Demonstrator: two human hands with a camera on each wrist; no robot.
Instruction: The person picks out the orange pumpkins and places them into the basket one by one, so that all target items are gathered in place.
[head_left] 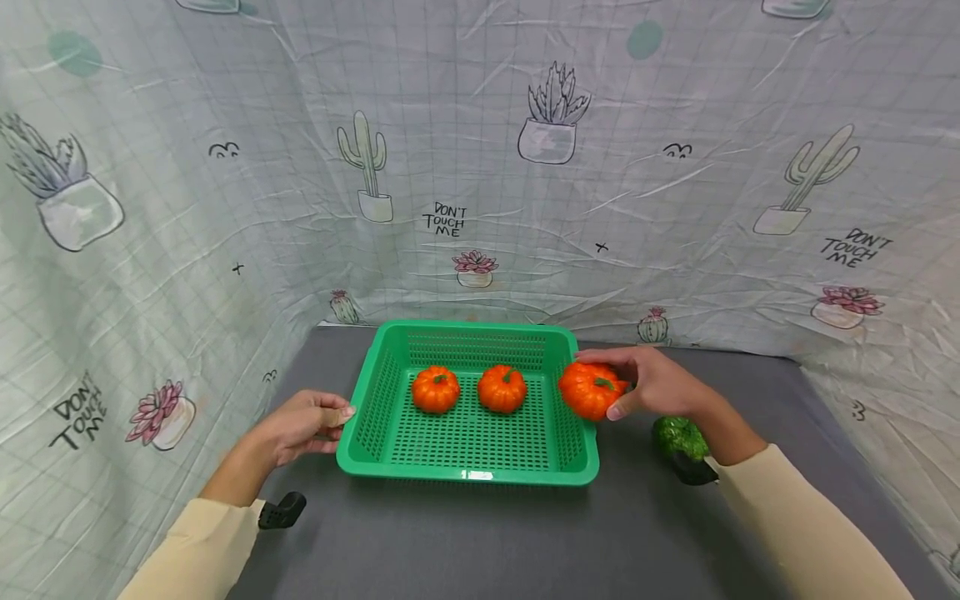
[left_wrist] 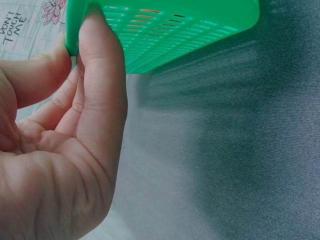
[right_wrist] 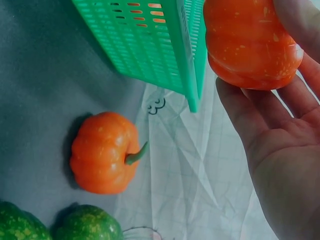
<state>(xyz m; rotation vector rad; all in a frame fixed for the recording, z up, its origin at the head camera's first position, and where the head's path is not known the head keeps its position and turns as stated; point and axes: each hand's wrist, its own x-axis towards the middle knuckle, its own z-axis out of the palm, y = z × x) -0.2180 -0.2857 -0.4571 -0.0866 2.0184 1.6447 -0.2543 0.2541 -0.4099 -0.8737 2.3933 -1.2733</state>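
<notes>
Two small orange pumpkins, a left one (head_left: 436, 389) and a right one (head_left: 502, 388), sit inside the green basket (head_left: 468, 477). My left hand (head_left: 307, 425) pinches the basket's left rim between thumb and fingers; the left wrist view shows this hand (left_wrist: 75, 130) at the rim (left_wrist: 73, 30). Over the basket's right rim, my right hand (head_left: 648, 383) holds another orange pumpkin (head_left: 590, 391). In the right wrist view, the fingers and thumb of that hand (right_wrist: 285, 135) are round the held pumpkin (right_wrist: 252, 45), above the basket's edge (right_wrist: 182, 55).
Right of the basket, an orange pumpkin (right_wrist: 105, 152) lies on the grey surface in the right wrist view, with two green ones, one (right_wrist: 87, 225) beside the other (right_wrist: 20, 225). A green pumpkin (head_left: 678, 437) shows by my right wrist. Patterned cloth (head_left: 480, 183) hangs behind.
</notes>
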